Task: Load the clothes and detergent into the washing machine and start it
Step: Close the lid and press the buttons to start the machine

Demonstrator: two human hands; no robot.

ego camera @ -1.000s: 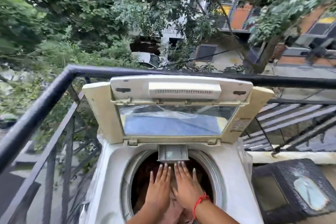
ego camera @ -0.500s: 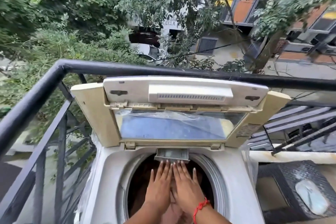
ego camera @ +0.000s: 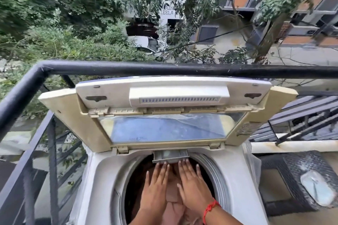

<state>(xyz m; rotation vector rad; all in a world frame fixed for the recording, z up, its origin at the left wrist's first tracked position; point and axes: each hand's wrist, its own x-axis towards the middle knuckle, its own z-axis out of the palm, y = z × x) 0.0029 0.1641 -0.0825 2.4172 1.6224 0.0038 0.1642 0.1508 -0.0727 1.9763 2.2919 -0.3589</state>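
Observation:
A white top-loading washing machine (ego camera: 102,175) stands on a balcony with its yellowed lid (ego camera: 172,113) folded up and back. Brownish-pink clothes (ego camera: 172,201) lie in the drum. My left hand (ego camera: 155,186) and my right hand (ego camera: 192,184) rest flat, palms down, side by side over the clothes in the drum opening. Their fingers are stretched out and reach up to a small grey tray (ego camera: 171,155) at the drum's back rim. A red thread sits on my right wrist. No detergent is in view.
A black metal railing (ego camera: 164,68) runs behind and to the left of the machine, with trees, a parked car and buildings beyond. To the right stands a dark woven stool (ego camera: 300,168) with a pale object (ego camera: 318,188) on it.
The view has tilted and moved closer to the machine. Both hands have slid a little further toward the grey tray, still flat on the clothes.

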